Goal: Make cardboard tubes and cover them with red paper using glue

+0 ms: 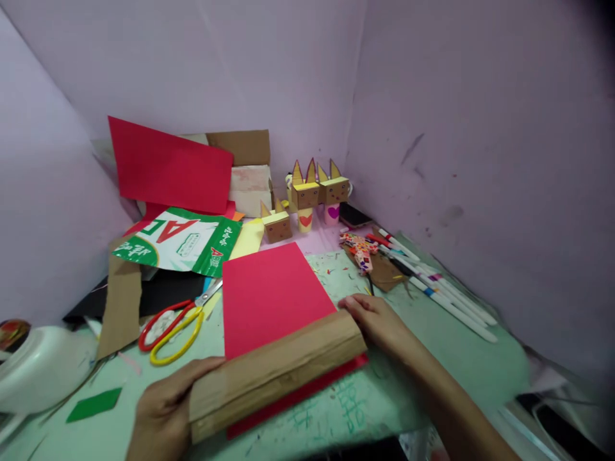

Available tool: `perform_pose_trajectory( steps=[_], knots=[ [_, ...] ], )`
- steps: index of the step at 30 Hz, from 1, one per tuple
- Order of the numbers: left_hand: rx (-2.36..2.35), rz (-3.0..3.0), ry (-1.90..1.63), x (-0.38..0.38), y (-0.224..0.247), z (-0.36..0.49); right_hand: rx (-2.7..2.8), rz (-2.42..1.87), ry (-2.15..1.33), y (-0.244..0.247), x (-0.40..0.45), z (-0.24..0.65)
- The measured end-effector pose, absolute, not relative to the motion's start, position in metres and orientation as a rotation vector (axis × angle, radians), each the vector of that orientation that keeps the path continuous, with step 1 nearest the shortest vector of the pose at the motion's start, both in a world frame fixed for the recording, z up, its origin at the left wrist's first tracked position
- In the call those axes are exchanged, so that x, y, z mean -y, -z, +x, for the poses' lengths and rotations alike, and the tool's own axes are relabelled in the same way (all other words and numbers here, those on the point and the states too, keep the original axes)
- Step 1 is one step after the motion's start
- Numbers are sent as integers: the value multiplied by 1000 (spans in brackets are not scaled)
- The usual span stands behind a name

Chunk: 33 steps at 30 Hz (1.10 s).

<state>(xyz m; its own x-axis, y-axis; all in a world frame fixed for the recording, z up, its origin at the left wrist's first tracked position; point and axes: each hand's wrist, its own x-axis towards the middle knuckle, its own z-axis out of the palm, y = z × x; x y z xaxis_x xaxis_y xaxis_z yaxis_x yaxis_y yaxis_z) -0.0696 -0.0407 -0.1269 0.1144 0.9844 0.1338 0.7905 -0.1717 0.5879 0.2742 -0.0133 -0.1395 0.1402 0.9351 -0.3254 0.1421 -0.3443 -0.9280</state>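
A folded strip of brown cardboard [278,368] lies across the near part of a sheet of red paper [273,294]. My left hand [166,403] grips the strip's left end, thumb on top and the other fingers mostly hidden behind it. At the other end, my right hand [372,317] is closed on the strip's far right corner, with the fingertips bent against its edge. Some red paper also shows below the strip's near edge. Scissors [175,330] with one red and one yellow handle rest left of the red sheet, their blades partly hidden.
Little cardboard animal heads [306,195] stand at the back, two on paper tubes. White markers [446,301] lie along the right side. A green-and-white packet [187,240], a large red sheet [168,169] and a cardboard piece [120,307] are at left, near a white bowl-shaped object [48,368].
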Motion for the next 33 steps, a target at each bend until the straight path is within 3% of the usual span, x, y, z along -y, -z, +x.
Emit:
perform_pose_trajectory(
  steps=[5,12,15,22,29,33],
  knots=[
    [-1428,1992,-968,30,136,-35,1058,-1604,-1271,137,39,290],
    [-1305,2170,-934,34,136,-42,1534,-1377,-937,139,60,293],
    [-1265,2170,-910,32,139,-41,1646,-1328,-973,138,61,292],
    [-1371,2093,-801,33,132,-41,1795,-1336,-1001,139,65,298],
    [-1654,1583,-1154,75,128,-47,1866,-1366,-948,141,65,301],
    [-1583,1753,-929,98,130,-38,1876,-1394,-927,142,67,301]
  ],
)
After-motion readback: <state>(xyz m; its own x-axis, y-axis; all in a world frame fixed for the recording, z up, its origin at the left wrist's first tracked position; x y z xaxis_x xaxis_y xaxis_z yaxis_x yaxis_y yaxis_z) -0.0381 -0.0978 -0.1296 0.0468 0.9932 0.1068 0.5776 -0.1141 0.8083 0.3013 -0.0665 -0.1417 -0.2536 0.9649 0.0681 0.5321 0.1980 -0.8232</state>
